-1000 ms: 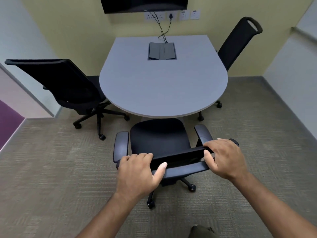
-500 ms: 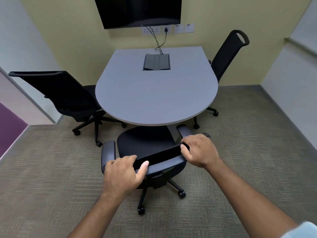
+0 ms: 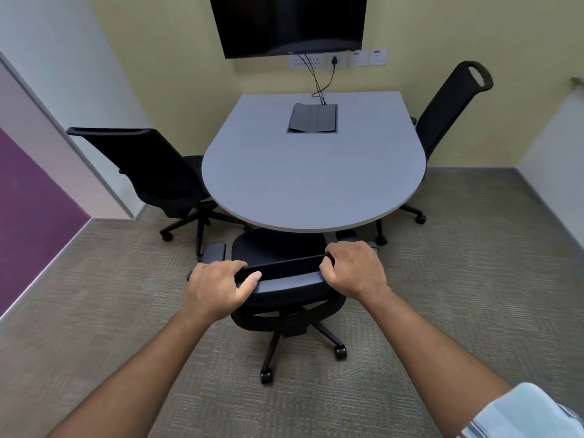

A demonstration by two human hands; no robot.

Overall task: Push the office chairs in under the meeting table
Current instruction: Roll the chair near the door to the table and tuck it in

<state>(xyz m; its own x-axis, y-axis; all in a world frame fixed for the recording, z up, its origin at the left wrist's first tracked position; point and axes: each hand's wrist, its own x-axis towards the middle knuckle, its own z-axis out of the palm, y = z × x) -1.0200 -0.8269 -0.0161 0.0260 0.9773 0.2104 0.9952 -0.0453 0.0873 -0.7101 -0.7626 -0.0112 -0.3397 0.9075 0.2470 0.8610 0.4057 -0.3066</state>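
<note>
Under the meeting table (image 3: 303, 184) my near chair (image 3: 284, 276) now slides further, left hand (image 3: 215, 286) and right hand (image 3: 354, 270) both clamped on its backrest; nearly tucked, I judge.

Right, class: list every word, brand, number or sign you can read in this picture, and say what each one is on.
None can be read.
Wall-mounted screen: a small pale mark on its bottom edge, too small to read.
Wall sockets and switch plates: any markings are blurred.

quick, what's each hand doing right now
Left hand: closed on the chair backrest, left end.
Right hand: closed on the same backrest, right end.
</note>
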